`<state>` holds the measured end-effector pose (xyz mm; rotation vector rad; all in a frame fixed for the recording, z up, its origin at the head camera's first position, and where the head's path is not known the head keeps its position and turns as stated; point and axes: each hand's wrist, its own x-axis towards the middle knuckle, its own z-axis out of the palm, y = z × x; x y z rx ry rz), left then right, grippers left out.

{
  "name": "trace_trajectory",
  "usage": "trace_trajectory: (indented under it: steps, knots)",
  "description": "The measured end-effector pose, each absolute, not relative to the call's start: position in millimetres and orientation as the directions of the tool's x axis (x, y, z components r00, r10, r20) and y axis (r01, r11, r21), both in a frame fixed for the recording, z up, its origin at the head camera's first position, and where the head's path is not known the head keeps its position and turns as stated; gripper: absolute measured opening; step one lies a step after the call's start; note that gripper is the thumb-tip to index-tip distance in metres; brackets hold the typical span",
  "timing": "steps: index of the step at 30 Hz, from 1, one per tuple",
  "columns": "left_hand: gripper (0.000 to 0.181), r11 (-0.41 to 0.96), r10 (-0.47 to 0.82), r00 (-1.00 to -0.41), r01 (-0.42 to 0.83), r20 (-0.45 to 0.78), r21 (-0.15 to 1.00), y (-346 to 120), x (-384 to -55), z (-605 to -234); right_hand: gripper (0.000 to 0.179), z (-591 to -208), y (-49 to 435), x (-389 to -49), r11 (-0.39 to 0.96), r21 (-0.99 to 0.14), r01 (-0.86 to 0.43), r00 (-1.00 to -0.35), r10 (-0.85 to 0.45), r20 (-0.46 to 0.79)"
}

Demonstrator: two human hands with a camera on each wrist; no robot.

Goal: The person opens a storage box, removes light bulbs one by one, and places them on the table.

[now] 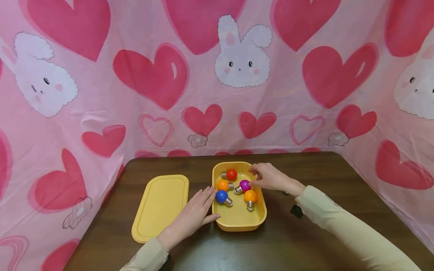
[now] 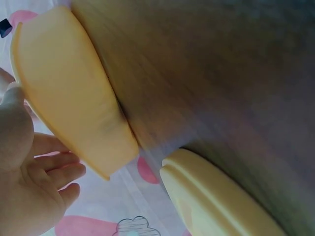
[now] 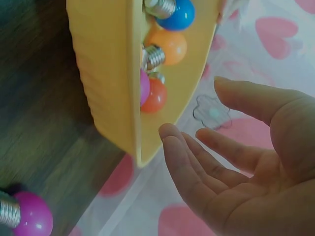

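Note:
A yellow plastic box (image 1: 242, 220) stands upright on the table with several small round light bulbs inside: a red bulb (image 1: 232, 174), a blue bulb (image 1: 222, 196), an upper orange bulb (image 1: 222, 185), a lower orange bulb (image 1: 250, 195) and a purple bulb (image 1: 245, 185). My left hand (image 1: 194, 210) rests along the box's left side, fingers extended and thumb at the rim. Over the right rim hovers my right hand (image 1: 269, 176), thumb and fingers parted with nothing between them. Another purple bulb (image 3: 33, 214) lies on the table outside the box, mostly hidden by my right arm in the head view.
A flat yellow lid (image 1: 161, 207) lies on the dark wooden table (image 1: 298, 241), left of the box. Pink cloth with hearts and rabbits (image 1: 242, 67) hangs behind the table and at both sides.

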<state>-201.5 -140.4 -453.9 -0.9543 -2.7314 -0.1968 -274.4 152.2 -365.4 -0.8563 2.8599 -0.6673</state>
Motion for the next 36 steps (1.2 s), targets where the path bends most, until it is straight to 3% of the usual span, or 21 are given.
trace_trajectory:
  steps: [6, 17, 27, 36]
  knots:
    - [0.077, 0.787, 0.585, -0.777, 0.613, 0.232, 0.07, -139.2, -201.1, -450.9, 0.038, -368.6, 139.5, -274.9, 0.727, -0.463, -0.508, -0.82, -0.572, 0.001]
    - [0.076, 0.773, 0.6, -0.748, 0.633, 0.284, 0.034, -139.9, -203.3, -453.6, 0.037, -374.0, 114.0, -276.9, 0.694, -0.493, -0.525, -0.786, -0.618, -0.033]
    - [0.075, 0.758, 0.618, -0.722, 0.652, 0.311, 0.005, -139.9, -204.4, -457.1, 0.039, -378.7, 92.9, -279.4, 0.673, -0.432, -0.601, -0.735, -0.677, -0.033]
    - [0.074, 0.76, 0.615, -0.721, 0.65, 0.317, 0.004, -140.4, -202.5, -455.7, 0.041, -383.2, 72.1, -278.8, 0.734, -0.416, -0.537, -0.764, -0.632, -0.13]
